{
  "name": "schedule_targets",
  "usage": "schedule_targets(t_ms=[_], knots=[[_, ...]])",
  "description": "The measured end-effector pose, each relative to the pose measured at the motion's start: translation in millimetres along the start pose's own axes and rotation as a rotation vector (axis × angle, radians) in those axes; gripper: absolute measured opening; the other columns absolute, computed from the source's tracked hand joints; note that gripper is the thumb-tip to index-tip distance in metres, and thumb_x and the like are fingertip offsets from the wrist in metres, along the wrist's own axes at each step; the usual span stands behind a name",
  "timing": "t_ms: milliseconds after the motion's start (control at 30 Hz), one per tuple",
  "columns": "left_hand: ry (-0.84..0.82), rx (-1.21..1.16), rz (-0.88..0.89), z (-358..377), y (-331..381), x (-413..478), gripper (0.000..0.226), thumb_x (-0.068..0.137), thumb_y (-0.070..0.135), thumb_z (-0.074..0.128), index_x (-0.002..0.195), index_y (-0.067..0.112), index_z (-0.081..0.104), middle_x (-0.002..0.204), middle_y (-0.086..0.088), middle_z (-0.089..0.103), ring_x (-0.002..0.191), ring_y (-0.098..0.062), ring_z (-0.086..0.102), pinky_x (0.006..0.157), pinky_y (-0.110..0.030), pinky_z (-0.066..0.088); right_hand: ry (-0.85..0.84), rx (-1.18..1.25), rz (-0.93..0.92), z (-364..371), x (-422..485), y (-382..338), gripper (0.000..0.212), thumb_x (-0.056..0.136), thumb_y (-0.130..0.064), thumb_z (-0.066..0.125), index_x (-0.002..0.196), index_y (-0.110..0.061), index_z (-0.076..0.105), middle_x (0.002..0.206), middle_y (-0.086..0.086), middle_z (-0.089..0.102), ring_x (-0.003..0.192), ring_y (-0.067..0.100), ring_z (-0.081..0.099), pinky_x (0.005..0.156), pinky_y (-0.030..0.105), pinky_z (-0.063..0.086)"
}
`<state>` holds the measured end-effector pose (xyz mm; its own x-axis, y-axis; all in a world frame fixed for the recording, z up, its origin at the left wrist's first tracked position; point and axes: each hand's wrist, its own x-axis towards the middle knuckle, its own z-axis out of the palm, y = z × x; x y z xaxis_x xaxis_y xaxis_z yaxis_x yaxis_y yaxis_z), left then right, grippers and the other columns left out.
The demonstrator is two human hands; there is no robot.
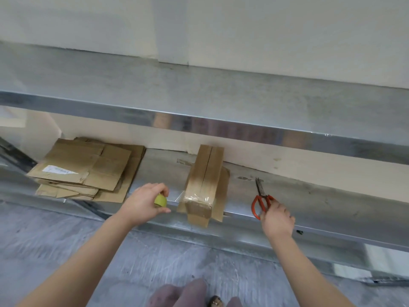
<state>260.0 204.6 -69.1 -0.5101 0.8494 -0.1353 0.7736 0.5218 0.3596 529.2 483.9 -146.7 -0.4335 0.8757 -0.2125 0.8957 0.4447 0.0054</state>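
Tape roll at lower centre, gripped in curled fingers of left hand, just left of taped box on shelf; scissors right of centre, handles held by right hand.

This looked like a packing or storage room, not a home. A long shelving unit of dull galvanised sheet metal ran along a plain off-white painted wall. On its lower level lay a stack of flattened brown corrugated cardboard boxes, the top one bearing a white shipping label. Apart from the stack stood a narrow brown cardboard carton sealed with clear tape. Packing tools were there too: red-handled steel scissors and a small yellow-green roll, probably tape, though it was half hidden. Below was a bare, scuffed grey concrete floor.
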Motion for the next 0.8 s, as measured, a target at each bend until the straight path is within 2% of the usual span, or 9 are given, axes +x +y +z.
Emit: schedule_targets(t_ms=[167, 233, 300, 400, 533, 633, 700, 800], knots=[[-0.013, -0.036, 0.015, -12.6, 0.6, 2.2, 0.048, 0.066, 0.049, 0.082, 0.088, 0.033, 0.043, 0.091, 0.015, 0.053, 0.088, -0.01, 0.049, 0.072, -0.027, 0.038, 0.059, -0.026, -0.043, -4.2, -6.0, -5.9, 0.022, 0.087, -0.001, 0.056, 0.108, 0.002, 0.057, 0.103, 0.018, 0.064, 0.09, 0.03, 0.066, 0.081, 0.034, 0.041], [-0.035, -0.046, 0.033, -17.0, -0.5, 4.6, 0.049, 0.065, 0.049, 0.083, 0.089, 0.034, 0.043, 0.093, 0.016, 0.05, 0.087, -0.008, 0.049, 0.07, -0.025, 0.035, 0.009, -0.117, -0.029, -8.6, -16.2, -5.6, 0.026, 0.092, -0.009, 0.048, 0.118, -0.008, 0.05, 0.114, 0.006, 0.06, 0.099, 0.023, 0.065, 0.083, 0.032, 0.042], [-0.074, -0.049, 0.053, -20.8, -0.8, 7.7, 0.048, 0.067, 0.051, 0.08, 0.092, 0.034, 0.043, 0.097, 0.015, 0.049, 0.089, -0.009, 0.05, 0.075, -0.026, 0.038, -0.011, -0.106, -0.031, -15.2, -29.5, -7.1, 0.026, 0.096, -0.018, 0.044, 0.121, -0.013, 0.045, 0.12, 0.001, 0.058, 0.105, 0.02, 0.063, 0.085, 0.031, 0.044], [-0.1, -0.05, 0.095, -25.4, -2.7, 11.5, 0.043, 0.073, 0.051, 0.076, 0.093, 0.033, 0.043, 0.099, 0.012, 0.05, 0.09, -0.012, 0.051, 0.078, -0.029, 0.041, 0.004, -0.02, 0.016, -31.0, -63.7, -17.6, 0.027, 0.096, -0.023, 0.046, 0.12, -0.011, 0.045, 0.111, 0.004, 0.067, 0.103, 0.025, 0.065, 0.082, 0.033, 0.045], [-0.118, -0.053, 0.15, -30.6, -10.2, 16.3, 0.037, 0.078, 0.047, 0.072, 0.095, 0.031, 0.045, 0.099, 0.012, 0.049, 0.09, -0.014, 0.051, 0.076, -0.028, 0.039, 0.177, 0.297, 0.026, -40.9, -133.0, -41.6, 0.037, 0.088, -0.018, 0.06, 0.124, -0.011, 0.054, 0.097, 0.009, 0.071, 0.092, 0.032, 0.067, 0.078, 0.04, 0.046], [-0.138, -0.049, 0.183, -34.2, -13.0, 22.1, 0.034, 0.081, 0.044, 0.07, 0.099, 0.028, 0.047, 0.102, 0.008, 0.05, 0.094, -0.017, 0.052, 0.083, -0.033, 0.044, 0.266, 0.501, 0.014, -44.0, -184.0, -72.7, 0.037, 0.081, -0.018, 0.068, 0.117, -0.016, 0.059, 0.085, 0.0, 0.072, 0.081, 0.03, 0.068, 0.074, 0.039, 0.048], [-0.157, -0.036, 0.218, -35.3, -13.3, 25.0, 0.033, 0.081, 0.043, 0.07, 0.099, 0.028, 0.047, 0.102, 0.008, 0.05, 0.095, -0.017, 0.052, 0.085, -0.036, 0.046, 0.187, 0.693, 0.049, -42.9, -208.8, -98.7, 0.035, 0.079, -0.025, 0.072, 0.11, -0.03, 0.058, 0.081, -0.011, 0.071, 0.08, 0.021, 0.068, 0.074, 0.036, 0.05], [-0.158, -0.002, 0.259, -35.6, -16.4, 26.3, 0.034, 0.082, 0.046, 0.068, 0.103, 0.028, 0.048, 0.103, 0.009, 0.05, 0.093, -0.016, 0.05, 0.079, -0.033, 0.045, -0.056, 0.925, 0.101, -34.2, -229.1, -135.6, 0.027, 0.077, -0.038, 0.074, 0.095, -0.043, 0.054, 0.068, -0.015, 0.067, 0.072, 0.006, 0.066, 0.07, 0.031, 0.051]])
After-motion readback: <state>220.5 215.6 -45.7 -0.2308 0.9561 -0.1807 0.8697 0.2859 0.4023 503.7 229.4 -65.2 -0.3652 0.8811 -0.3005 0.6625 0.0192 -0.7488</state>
